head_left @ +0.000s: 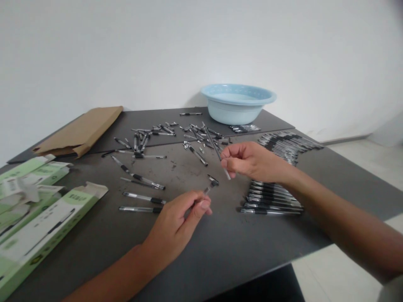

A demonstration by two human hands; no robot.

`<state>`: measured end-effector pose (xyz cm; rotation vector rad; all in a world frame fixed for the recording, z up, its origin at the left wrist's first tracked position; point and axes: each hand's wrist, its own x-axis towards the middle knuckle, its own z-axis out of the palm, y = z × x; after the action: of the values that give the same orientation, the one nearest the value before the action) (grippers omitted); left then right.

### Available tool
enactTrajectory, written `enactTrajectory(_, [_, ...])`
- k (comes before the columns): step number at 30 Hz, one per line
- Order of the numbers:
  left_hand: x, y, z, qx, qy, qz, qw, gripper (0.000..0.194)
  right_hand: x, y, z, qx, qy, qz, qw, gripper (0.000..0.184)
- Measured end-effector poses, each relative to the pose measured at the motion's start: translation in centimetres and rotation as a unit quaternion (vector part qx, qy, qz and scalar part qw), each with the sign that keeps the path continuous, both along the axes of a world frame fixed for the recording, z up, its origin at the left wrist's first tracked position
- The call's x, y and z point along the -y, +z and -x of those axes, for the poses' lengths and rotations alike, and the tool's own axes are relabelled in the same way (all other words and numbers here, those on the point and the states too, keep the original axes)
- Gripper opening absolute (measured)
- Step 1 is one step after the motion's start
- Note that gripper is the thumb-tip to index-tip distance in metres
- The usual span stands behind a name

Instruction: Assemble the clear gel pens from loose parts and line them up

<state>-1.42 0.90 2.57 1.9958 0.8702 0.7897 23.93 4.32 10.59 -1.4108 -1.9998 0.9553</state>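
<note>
My right hand (pixel 241 159) is closed in a pinch on a thin pen refill (pixel 213 141), dark along its upper length and clear at the lower end. The refill slants up and to the left over the loose pen parts. Lower and nearer to me, my left hand (pixel 182 216) pinches a clear plastic pen part (pixel 206 191); most of it is hidden by the fingers. Just beyond its end, a small black pen cap (pixel 213 181) lies on the table. Several pens (pixel 143 198) rest left of my left hand.
Neat rows of pens (pixel 273 197) lie under and beyond my right forearm. Loose pen parts (pixel 195 134) are scattered mid-table. A light blue basin (pixel 237 110) stands at the back. At left are a brown paper bag (pixel 83 128) and green-white pen boxes (pixel 47 235).
</note>
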Motion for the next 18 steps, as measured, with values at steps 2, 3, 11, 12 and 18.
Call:
enactTrajectory(2, [-0.1,-0.2,0.0,-0.007,0.003,-0.014,1.000,0.027,1.2,-0.1,0.3,-0.097,-0.003,0.002,0.995,0.028])
enactTrajectory(3, [-0.2,-0.3,0.0,-0.012,0.005,-0.023,1.000,0.026,1.6,-0.3,0.5,-0.132,-0.012,0.000,0.991,0.028])
enactTrajectory(11, [0.4,-0.5,0.0,-0.044,-0.030,-0.006,0.999,0.021,4.0,-1.2,1.7,-0.342,-0.039,-0.041,0.938,0.027])
enactTrajectory(12, [0.6,-0.5,-0.1,-0.033,-0.027,0.019,0.999,0.022,4.1,-1.2,1.7,-0.351,-0.043,-0.048,0.934,0.028])
enactTrajectory(18, [1.4,0.0,-0.7,0.161,-0.001,0.181,0.970,0.069,4.1,-1.4,1.3,-0.346,-0.066,-0.064,0.934,0.031])
